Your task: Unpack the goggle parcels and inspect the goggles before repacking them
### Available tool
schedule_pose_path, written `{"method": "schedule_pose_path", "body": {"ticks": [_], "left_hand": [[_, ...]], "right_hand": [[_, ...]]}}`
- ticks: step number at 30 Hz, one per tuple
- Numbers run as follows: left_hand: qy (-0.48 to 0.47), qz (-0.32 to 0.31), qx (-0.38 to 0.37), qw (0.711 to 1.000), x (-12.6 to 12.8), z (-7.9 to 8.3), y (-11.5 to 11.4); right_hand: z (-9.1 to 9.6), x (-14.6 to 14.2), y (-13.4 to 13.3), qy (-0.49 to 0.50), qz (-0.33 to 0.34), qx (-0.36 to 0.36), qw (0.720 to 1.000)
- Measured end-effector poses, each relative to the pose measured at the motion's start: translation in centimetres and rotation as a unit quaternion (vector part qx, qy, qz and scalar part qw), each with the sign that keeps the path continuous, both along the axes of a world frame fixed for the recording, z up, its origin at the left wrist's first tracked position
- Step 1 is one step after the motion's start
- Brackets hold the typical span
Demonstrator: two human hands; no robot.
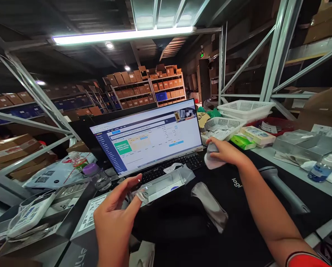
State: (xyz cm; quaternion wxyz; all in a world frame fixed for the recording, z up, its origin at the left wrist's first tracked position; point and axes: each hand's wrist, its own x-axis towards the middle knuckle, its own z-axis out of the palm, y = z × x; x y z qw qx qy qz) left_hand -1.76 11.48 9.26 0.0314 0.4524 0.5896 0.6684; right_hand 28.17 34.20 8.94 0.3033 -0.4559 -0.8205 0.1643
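Note:
My left hand pinches one end of a clear plastic box between thumb and fingers, just in front of the keyboard. Crumpled clear film lies against the box's far end. Out to the right, my right hand is closed around a grey and whitish rounded object; its kind does not show clearly. Between my hands a grey, wrapped, elongated packet lies on the black desk mat. Another pale packet sits at the near edge, by my left wrist.
Behind the keyboard stands a lit monitor. A barcode scanner rests right of my right forearm. White baskets, a green packet and a blue-labelled bottle stand at right. A purple-capped jar and an open box are left.

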Motion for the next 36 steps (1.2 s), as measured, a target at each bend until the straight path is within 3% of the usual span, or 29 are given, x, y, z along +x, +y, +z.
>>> {"method": "schedule_pose_path", "body": {"ticks": [2, 5, 8, 10, 14, 19, 25, 31, 36], "left_hand": [[-0.012, -0.002, 0.003, 1.0, -0.1, 0.1, 0.2], [-0.014, 0.002, 0.003, 1.0, 0.0, -0.1, 0.6], [0.024, 0.028, -0.021, 0.999, 0.3, -0.3, 0.8], [0.059, 0.043, -0.04, 0.996, 0.6, -0.3, 0.8], [0.117, 0.04, -0.049, 0.991, 1.2, -0.4, 0.6], [0.246, 0.035, -0.006, 0.969, 1.1, -0.8, 0.8], [0.333, 0.036, 0.071, 0.939, 0.9, -0.7, 0.8], [0.293, 0.01, 0.011, 0.956, 0.5, -0.8, 0.7], [0.286, -0.025, -0.101, 0.952, 0.6, -1.5, 1.3]], "right_hand": [[-0.3, -0.1, 0.2, -0.054, -0.047, -0.01, 0.997], [-0.4, -2.2, -1.3, -0.063, -0.042, 0.005, 0.997], [-0.1, -5.2, -4.8, 0.008, 0.088, 0.053, 0.995], [-0.1, -6.9, -7.2, 0.063, 0.183, 0.098, 0.976], [-0.8, -8.4, -9.7, 0.114, 0.204, 0.214, 0.949], [-0.9, -8.6, -9.8, 0.115, 0.195, 0.323, 0.919], [-0.3, -8.5, -10.1, 0.108, 0.219, 0.38, 0.892], [-0.2, -8.3, -10.6, 0.072, 0.22, 0.372, 0.899], [-0.5, -8.4, -9.4, 0.076, 0.2, 0.364, 0.906]]}}
